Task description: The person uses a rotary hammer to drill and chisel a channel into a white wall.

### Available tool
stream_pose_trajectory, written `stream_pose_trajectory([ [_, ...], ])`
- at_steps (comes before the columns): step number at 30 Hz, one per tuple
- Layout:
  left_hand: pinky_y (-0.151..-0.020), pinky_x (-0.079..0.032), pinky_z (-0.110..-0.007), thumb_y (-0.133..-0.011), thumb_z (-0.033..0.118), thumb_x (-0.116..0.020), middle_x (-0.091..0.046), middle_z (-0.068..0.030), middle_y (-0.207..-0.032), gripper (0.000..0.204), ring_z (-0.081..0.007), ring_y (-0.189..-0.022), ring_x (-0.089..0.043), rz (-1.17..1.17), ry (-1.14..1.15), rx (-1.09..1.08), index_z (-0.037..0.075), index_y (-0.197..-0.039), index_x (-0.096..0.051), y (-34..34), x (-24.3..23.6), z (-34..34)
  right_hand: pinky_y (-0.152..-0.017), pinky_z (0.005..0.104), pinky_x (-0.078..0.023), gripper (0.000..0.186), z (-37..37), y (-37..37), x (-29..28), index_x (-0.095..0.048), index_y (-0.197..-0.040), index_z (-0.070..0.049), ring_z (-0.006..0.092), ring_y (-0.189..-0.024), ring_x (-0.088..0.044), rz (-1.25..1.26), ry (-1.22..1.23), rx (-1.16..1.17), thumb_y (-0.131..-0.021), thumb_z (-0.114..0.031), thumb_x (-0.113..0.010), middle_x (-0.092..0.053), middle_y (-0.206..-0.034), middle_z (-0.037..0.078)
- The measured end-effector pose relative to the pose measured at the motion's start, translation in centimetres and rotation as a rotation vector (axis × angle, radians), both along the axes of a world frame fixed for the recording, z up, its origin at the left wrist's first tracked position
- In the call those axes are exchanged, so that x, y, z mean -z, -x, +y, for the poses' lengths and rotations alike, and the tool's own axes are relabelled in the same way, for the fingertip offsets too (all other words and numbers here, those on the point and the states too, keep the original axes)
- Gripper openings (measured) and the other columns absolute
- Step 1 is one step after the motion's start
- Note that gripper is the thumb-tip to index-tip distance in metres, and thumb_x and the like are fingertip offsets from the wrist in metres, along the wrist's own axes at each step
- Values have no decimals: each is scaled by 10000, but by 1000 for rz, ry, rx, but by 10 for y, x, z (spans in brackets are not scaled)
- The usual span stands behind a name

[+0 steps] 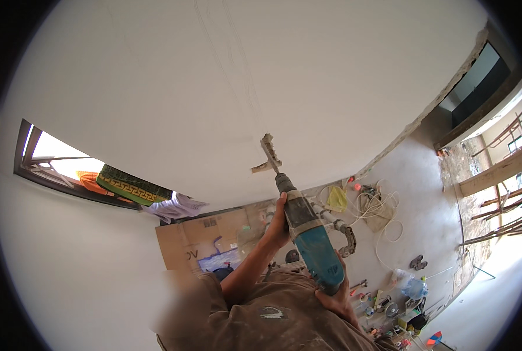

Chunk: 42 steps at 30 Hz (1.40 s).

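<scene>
A brown shirt (272, 319) fills the bottom centre of the frame. Just above it, the right hand (335, 297) wraps the rear grip of a teal rotary hammer drill (313, 243), and the left hand (279, 225) clasps its black neck. Its paddle bit (269, 155) points at the white wall (214, 88), mid-frame.

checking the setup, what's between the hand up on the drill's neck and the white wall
In the head view, beyond the left hand on the blue drill come the dark chuck and a plaster-caked mixing bit, whose tip meets the white wall.
</scene>
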<state>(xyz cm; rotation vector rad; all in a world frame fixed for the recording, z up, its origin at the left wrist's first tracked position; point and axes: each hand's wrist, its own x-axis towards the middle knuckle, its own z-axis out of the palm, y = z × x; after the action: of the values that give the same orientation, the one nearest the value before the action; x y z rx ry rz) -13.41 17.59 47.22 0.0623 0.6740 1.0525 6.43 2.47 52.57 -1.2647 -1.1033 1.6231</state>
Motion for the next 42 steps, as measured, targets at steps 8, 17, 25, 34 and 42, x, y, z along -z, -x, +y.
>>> stream_pose_trajectory([
  [8,-988,-492,-447,-894,686,-468,-618,-130,-1116,705,-281,-1098,-613,98,11,35,62,-1220,-505,20,-8,16,-1027,415,-402,1022,0,24,17,-183,-1499,-14,290,-1237,-487,-69,-36,31,-608,-101,-675,-430,-1363,184],
  [17,-946,-497,-375,-906,679,-456,-622,-87,-1098,688,-202,-1012,-625,198,59,34,72,-1222,-525,13,4,23,-1056,405,-380,1069,-7,-12,36,-116,-1511,-16,275,-1303,-426,-12,159,-93,-621,-110,-700,-376,-1416,178],
  [25,-926,-519,-395,-919,630,-488,-623,-97,-1059,629,-222,-981,-636,52,59,0,69,-1202,-521,29,-6,52,-1058,402,-373,1038,37,28,13,-156,-1505,-5,281,-1279,-449,-101,11,-18,-617,-92,-686,-410,-1395,181],
  [34,-982,-491,-403,-871,659,-557,-610,-102,-1117,693,-240,-1065,-610,38,44,-22,78,-1243,-493,12,4,35,-1000,393,-439,979,37,14,-12,-153,-1512,-41,280,-1199,-533,0,56,-39,-642,56,-594,-499,-1301,170],
  [42,-991,-478,-382,-877,656,-552,-612,-97,-1135,684,-222,-1068,-606,28,13,-5,76,-1237,-507,-6,-15,5,-929,366,-478,973,0,-1,-24,-122,-1510,-21,262,-1112,-580,-13,36,-8,-671,1,-615,-534,-1243,164],
])
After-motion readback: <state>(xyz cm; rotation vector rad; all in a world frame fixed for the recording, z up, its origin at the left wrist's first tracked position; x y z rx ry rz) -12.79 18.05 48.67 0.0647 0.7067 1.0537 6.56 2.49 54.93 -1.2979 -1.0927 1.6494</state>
